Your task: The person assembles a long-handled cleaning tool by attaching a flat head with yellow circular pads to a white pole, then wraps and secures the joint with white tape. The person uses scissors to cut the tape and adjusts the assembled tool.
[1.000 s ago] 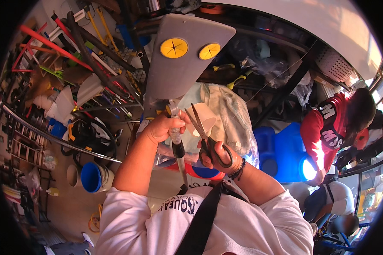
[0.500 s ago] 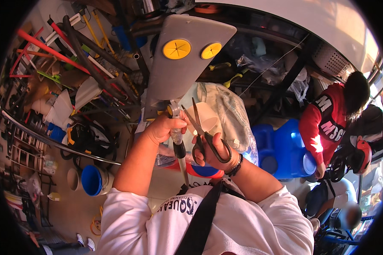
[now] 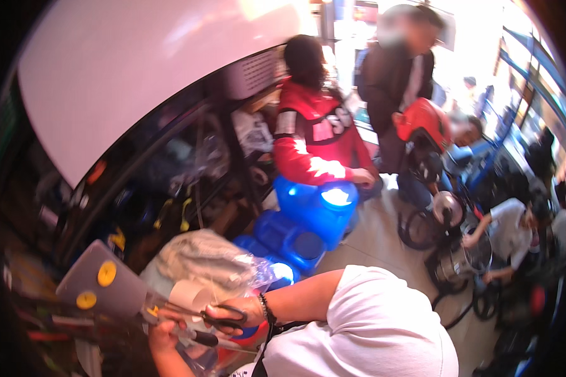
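Note:
My left hand (image 3: 163, 337) is closed around the neck of a flat mop, just below its head, partly smeared by motion. The grey mop head (image 3: 122, 286) bears two round yellow slit discs and points away to the left. Its pole, with a black sleeve (image 3: 205, 339), runs back toward my body. In my right hand (image 3: 250, 308) is a pair of black-handled scissors (image 3: 231, 319), fingers through the loops. The blades lie across the mop neck beside my left hand; blur hides whether they touch it. Just beyond sits a pale round tub (image 3: 188, 294).
Behind the tub lies a beige cloth bundle (image 3: 198, 254) in clear plastic. Blue jerrycans (image 3: 289, 242) stand right of it. A person in a red sweatshirt (image 3: 317, 132) rests a hand by them. Farther right, a person crouches at a metal canister (image 3: 453, 267). Dark shelving stands behind.
The view has swung to the right, so my hands, mop and scissors now appear at the lower left. The scissors, upright before, now lie nearly level in view. Both hands keep their hold.

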